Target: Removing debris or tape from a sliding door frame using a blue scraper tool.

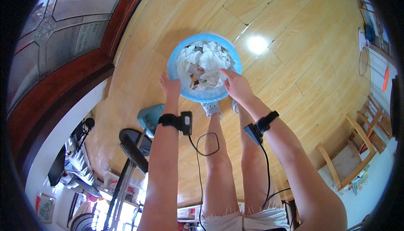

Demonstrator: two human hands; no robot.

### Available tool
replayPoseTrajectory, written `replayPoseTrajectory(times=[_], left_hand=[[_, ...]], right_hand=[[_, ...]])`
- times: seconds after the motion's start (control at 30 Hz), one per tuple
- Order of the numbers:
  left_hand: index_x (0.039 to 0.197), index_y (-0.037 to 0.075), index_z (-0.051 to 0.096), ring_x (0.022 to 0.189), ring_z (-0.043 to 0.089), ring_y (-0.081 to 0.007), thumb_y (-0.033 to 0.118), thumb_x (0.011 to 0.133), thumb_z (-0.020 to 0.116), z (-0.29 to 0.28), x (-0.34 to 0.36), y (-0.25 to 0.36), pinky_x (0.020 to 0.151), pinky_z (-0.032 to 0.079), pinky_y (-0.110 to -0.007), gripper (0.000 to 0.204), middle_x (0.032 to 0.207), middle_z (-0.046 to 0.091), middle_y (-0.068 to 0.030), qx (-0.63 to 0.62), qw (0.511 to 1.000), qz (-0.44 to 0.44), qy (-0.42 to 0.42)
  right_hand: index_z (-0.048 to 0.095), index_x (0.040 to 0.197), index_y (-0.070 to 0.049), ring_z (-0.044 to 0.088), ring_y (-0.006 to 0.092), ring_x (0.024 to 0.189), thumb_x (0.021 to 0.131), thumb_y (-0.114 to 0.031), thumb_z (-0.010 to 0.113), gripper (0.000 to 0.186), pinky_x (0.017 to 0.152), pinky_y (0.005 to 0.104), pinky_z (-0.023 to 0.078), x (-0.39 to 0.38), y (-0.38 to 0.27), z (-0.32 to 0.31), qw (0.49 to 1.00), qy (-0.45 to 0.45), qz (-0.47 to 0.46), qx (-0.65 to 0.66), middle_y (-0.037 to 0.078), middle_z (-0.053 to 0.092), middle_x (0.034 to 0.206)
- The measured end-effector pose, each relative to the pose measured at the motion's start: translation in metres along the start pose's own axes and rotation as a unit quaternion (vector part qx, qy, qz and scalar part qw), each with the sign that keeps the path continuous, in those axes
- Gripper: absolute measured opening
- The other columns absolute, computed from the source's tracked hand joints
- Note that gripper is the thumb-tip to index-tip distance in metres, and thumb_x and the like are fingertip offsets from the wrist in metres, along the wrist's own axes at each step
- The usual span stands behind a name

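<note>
I have the round blue bin [204, 96] ahead of the legs, partly covering the shoes [211, 108], over the wooden floor [303, 33]; I cannot tell whether it rests on the boards or is lifted off them. My left grip [170, 88] sits at its left side, thumb toward the rim and the other fingers spread outward, while my right grip [238, 87] overlaps the opposite edge, forefinger and thumb parted over the opening. I take this facing arrangement as a way to balance a wide mouth, since pressure from one side alone would likely tip or slide it. Whether either grip is clenched on the rim I cannot tell, as the undersides of both are hidden. Black strapped units [186, 123] ride on the wrists, presumably to leave the palms bare.

The bin shows a pale blue, slightly ruffled rim, perhaps a bag folded over the edge so it won't slip inside. Within, crumpled white tissue [213, 56] heaps across most of the mouth, broken by an orange-brown scrap [193, 80], a reddish piece [200, 70] and a dark bit [198, 49] toward the far side.
</note>
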State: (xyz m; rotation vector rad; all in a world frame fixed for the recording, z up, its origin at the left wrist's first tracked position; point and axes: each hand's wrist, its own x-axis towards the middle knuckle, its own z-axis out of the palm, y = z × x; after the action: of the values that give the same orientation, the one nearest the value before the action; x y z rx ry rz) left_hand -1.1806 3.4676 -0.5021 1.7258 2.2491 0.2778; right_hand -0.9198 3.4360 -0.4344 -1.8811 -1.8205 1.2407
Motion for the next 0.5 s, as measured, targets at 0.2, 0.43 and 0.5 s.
replayPoseTrajectory(times=[0.2, 0.43, 0.5], left_hand=[[0.100, -0.002, 0.057, 0.080, 0.057, -0.0206, 0.006, 0.071, 0.059, 0.025, -0.019, 0.004, 0.066, 0.046, -0.033, 0.030, 0.089, 0.059, -0.0086, -0.362, 0.766, -0.415, -0.331], [0.084, -0.007, 0.061, 0.065, 0.059, -0.0227, 0.009, 0.064, 0.061, -0.016, -0.036, 0.082, 0.056, 0.045, -0.036, 0.025, 0.076, 0.062, -0.0118, -0.307, 0.857, -0.228, -0.346], [0.084, -0.006, 0.062, 0.069, 0.058, -0.0199, 0.008, 0.064, 0.059, -0.051, -0.037, 0.093, 0.059, 0.045, -0.034, 0.025, 0.076, 0.061, -0.0086, -0.345, 0.847, -0.172, -0.366]], right_hand=[[0.059, 0.113, -0.005, 0.063, 0.0301, 0.085, 0.079, -0.006, 0.058, 0.034, 0.075, 0.0376, 0.051, -0.078, 0.046, -0.045, 0.967, 0.061, 0.188, 0.162, 0.015, 0.065, 0.094], [0.053, 0.118, -0.001, 0.061, 0.0331, 0.090, 0.078, -0.006, 0.060, 0.041, 0.076, 0.0383, 0.050, -0.152, 0.014, -0.084, 0.984, 0.116, 0.115, 0.064, 0.018, 0.061, 0.103], [0.050, 0.121, -0.001, 0.060, 0.0352, 0.092, 0.078, -0.006, 0.059, 0.044, 0.078, 0.0399, 0.050, -0.156, -0.009, -0.096, 0.976, 0.136, 0.144, 0.088, 0.019, 0.059, 0.107]])
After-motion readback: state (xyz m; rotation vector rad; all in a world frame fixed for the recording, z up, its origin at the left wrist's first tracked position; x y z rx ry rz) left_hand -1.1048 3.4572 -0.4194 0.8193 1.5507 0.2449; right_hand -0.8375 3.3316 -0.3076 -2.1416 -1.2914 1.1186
